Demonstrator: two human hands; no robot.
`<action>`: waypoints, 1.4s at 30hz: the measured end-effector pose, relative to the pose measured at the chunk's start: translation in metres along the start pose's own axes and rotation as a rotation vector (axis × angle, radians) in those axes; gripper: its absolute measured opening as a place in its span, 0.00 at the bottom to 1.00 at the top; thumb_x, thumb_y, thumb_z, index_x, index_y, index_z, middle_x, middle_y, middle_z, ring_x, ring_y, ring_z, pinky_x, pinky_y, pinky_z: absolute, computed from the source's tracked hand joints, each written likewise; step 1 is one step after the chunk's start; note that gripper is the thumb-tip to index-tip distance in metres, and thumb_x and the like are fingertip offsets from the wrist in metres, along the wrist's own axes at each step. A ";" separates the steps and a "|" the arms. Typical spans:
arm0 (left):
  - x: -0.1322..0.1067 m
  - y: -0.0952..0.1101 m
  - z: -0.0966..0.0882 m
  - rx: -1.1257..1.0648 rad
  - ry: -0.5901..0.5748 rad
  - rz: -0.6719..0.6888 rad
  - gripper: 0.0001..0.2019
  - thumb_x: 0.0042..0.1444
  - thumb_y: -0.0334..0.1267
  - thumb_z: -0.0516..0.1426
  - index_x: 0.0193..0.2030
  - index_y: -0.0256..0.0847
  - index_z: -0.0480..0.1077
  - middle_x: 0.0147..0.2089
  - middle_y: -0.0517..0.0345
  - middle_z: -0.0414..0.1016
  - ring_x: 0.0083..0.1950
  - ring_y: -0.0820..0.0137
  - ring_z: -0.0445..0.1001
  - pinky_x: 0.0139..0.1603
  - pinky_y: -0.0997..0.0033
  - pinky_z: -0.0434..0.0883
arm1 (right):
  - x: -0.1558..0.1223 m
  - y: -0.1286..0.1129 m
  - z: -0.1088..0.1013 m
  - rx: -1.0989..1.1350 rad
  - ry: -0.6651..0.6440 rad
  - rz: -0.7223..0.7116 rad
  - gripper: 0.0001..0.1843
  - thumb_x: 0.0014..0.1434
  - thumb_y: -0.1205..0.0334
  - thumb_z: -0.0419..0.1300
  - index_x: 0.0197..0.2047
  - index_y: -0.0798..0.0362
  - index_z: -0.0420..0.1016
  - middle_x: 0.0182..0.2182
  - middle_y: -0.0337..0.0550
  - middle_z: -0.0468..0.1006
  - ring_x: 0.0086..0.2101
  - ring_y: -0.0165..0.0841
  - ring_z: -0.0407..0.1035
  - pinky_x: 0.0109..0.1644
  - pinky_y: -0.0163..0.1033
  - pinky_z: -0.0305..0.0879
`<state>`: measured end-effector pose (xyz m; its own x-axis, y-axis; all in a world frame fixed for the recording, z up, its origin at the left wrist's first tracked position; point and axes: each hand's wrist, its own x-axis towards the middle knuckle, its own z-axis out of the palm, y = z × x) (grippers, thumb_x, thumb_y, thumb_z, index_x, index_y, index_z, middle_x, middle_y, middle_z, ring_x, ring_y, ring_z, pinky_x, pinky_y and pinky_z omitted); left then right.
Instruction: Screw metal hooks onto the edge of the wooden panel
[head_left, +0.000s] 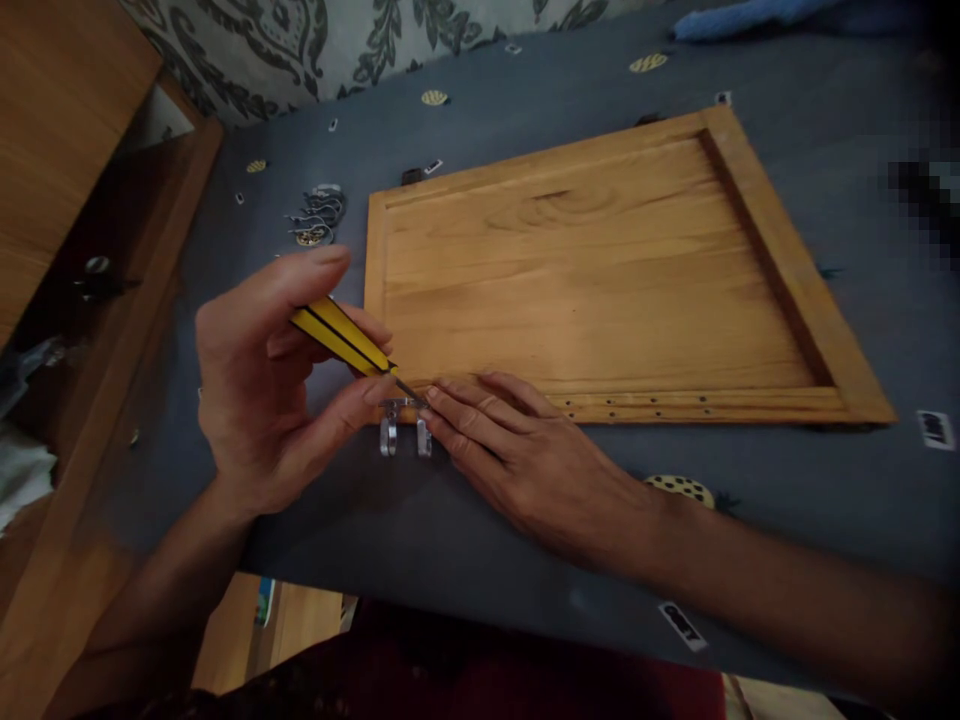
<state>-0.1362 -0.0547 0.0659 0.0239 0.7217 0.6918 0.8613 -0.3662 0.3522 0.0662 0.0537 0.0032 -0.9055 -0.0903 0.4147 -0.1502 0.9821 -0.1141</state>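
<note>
In my left hand (277, 390) is a yellow-and-black screwdriver (341, 338), gripped by the handle between thumb and fingers. Its thin shaft slants down to the right, onto a shiny metal double hook (388, 437) at the near left edge of a framed wooden board (562, 270). My right hand (525, 460) lies along the board's near rail, fingers stretched out and close together. Its fingertips touch the rail beside the screwdriver tip and partly cover the hook's right end. The right thumb is hidden. Small dark holes run along the rail to the right.
Several more metal hooks (319, 213) lie in a pile beyond my left hand. The grey patterned table (480, 530) carries the board. A blue cloth (742, 18) lies at the far right. An open wooden cabinet (135, 290) stands at the left, and the patterned wall (360, 45) is behind.
</note>
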 end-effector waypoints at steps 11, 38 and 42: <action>0.004 -0.001 0.002 -0.005 0.075 -0.033 0.37 0.47 0.32 0.67 0.64 0.54 0.62 0.58 0.55 0.60 0.50 0.60 0.77 0.37 0.64 0.85 | -0.001 -0.001 0.000 0.021 -0.026 0.005 0.20 0.65 0.73 0.52 0.59 0.66 0.69 0.61 0.59 0.69 0.61 0.46 0.63 0.63 0.57 0.63; 0.004 -0.001 0.001 0.008 0.057 0.008 0.41 0.42 0.31 0.71 0.63 0.58 0.62 0.57 0.58 0.62 0.45 0.64 0.79 0.35 0.64 0.84 | -0.001 -0.001 0.001 0.036 -0.027 0.007 0.20 0.67 0.73 0.50 0.60 0.65 0.69 0.60 0.58 0.70 0.61 0.46 0.63 0.62 0.58 0.63; 0.004 0.004 0.001 -0.078 0.028 -0.110 0.36 0.49 0.27 0.67 0.61 0.58 0.63 0.59 0.60 0.62 0.41 0.70 0.79 0.38 0.69 0.84 | 0.000 -0.001 0.000 0.014 -0.007 0.008 0.19 0.66 0.73 0.51 0.58 0.65 0.70 0.60 0.56 0.71 0.60 0.46 0.64 0.63 0.56 0.63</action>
<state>-0.1325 -0.0530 0.0694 -0.0836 0.7438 0.6631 0.8157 -0.3312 0.4743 0.0661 0.0525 0.0029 -0.9096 -0.0837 0.4070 -0.1485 0.9803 -0.1304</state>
